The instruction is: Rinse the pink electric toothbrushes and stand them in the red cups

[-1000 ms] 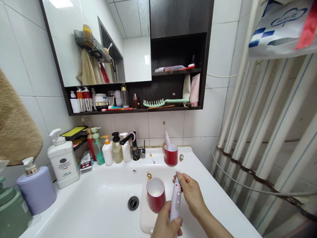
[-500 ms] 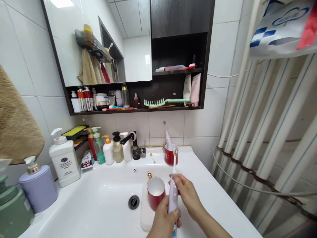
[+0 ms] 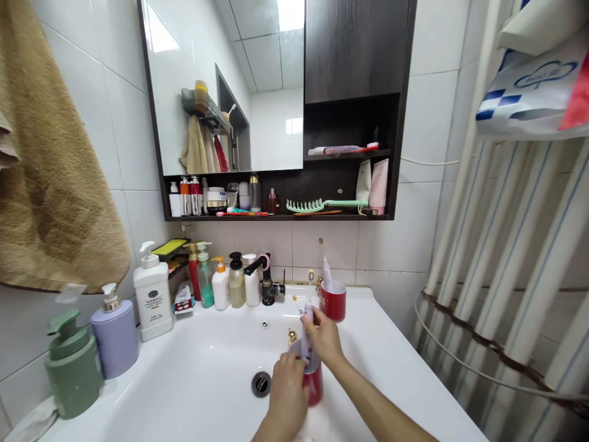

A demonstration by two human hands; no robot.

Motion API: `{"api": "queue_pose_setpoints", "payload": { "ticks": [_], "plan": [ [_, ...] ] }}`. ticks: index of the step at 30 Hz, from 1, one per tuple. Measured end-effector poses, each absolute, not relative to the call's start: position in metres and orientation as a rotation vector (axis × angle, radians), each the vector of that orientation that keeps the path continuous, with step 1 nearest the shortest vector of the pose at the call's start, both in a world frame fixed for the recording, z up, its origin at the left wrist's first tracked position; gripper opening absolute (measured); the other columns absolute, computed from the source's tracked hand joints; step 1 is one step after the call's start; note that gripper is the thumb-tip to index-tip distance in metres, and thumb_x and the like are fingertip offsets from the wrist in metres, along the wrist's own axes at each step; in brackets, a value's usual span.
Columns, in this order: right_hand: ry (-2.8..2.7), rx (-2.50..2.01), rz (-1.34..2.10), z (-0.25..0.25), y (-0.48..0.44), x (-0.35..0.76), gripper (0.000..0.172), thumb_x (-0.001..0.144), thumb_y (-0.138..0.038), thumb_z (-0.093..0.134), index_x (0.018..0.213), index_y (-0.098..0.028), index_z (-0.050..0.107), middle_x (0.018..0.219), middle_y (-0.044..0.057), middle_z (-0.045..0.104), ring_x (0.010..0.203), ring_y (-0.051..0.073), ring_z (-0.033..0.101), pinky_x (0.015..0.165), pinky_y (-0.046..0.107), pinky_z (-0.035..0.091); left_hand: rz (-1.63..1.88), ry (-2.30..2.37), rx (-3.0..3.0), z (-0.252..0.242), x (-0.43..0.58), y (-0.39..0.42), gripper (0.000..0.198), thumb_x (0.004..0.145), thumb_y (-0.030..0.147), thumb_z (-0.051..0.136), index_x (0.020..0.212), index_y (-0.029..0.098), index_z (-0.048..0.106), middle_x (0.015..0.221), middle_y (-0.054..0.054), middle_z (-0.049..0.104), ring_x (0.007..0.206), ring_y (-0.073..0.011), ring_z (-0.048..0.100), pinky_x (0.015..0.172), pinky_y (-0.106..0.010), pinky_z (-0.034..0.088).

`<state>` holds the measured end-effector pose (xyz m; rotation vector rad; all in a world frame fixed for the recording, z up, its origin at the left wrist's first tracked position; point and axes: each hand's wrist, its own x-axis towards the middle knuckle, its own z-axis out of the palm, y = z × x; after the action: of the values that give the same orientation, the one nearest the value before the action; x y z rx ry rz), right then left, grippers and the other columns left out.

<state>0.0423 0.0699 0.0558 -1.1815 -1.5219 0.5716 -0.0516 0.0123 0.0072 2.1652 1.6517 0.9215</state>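
Note:
My right hand [image 3: 327, 337] pinches the upper handle of a pale pink electric toothbrush [image 3: 306, 344]. Its lower end is inside a red cup [image 3: 314, 388] with a white interior, which stands in the basin. My left hand [image 3: 288, 387] is closed at the cup's left side, its fingers curled by the rim and covering part of it. A second red cup [image 3: 338, 305] stands on the sink's back right ledge with another pink electric toothbrush [image 3: 327, 276] leaning in it. A small loose brush head [image 3: 297, 302] lies on the ledge to its left.
A black faucet [image 3: 267, 282] and several pump bottles [image 3: 237, 282] line the back ledge. The dark cabinet [image 3: 354, 61] hangs above. At left are a lilac bottle [image 3: 116, 341] and a brown towel [image 3: 59, 184]; at right, radiator pipes [image 3: 497, 276]. The drain [image 3: 261, 384] is left of my hands.
The toothbrush has gone from upright above the basin down into the red cup. My left hand has left its handle for the cup; my right still holds it. The view has shifted left and up.

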Motion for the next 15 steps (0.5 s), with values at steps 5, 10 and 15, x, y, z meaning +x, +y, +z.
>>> {"api": "queue_pose_setpoints", "payload": {
  "ticks": [5, 10, 15],
  "plan": [
    [-1.569, -1.228, 0.556, 0.035, 0.066, 0.044, 0.019, 0.060, -0.030, 0.042, 0.068, -0.017, 0.054, 0.059, 0.001, 0.058, 0.056, 0.016, 0.050, 0.055, 0.025, 0.036, 0.713, 1.678, 2.236, 0.010, -0.047, 0.016, 0.028, 0.056, 0.007, 0.033, 0.074, 0.014, 0.053, 0.083, -0.006, 0.050, 0.081, -0.0172, 0.040, 0.071, -0.028, 0.030],
    [-1.577, -1.221, 0.564, 0.043, 0.065, 0.062, 0.022, 0.062, -0.030, 0.040, 0.073, -0.017, 0.054, 0.062, 0.002, 0.060, 0.059, 0.016, 0.052, 0.056, 0.024, 0.037, 0.693, 1.578, 2.319, 0.027, -0.038, 0.017, 0.028, 0.054, 0.006, 0.033, 0.074, 0.013, 0.051, 0.083, -0.005, 0.049, 0.080, -0.0155, 0.040, 0.068, -0.025, 0.032],
    [-1.570, -1.242, 0.478, 0.069, 0.073, 0.105, 0.033, 0.062, -0.034, 0.039, 0.089, -0.017, 0.049, 0.076, 0.004, 0.060, 0.069, 0.016, 0.053, 0.060, 0.023, 0.037, 0.751, 1.415, 2.463, 0.059, 0.002, 0.029, 0.027, 0.058, 0.010, 0.033, 0.079, 0.015, 0.051, 0.085, -0.004, 0.049, 0.083, -0.0150, 0.038, 0.071, -0.024, 0.031]
  ]
}}
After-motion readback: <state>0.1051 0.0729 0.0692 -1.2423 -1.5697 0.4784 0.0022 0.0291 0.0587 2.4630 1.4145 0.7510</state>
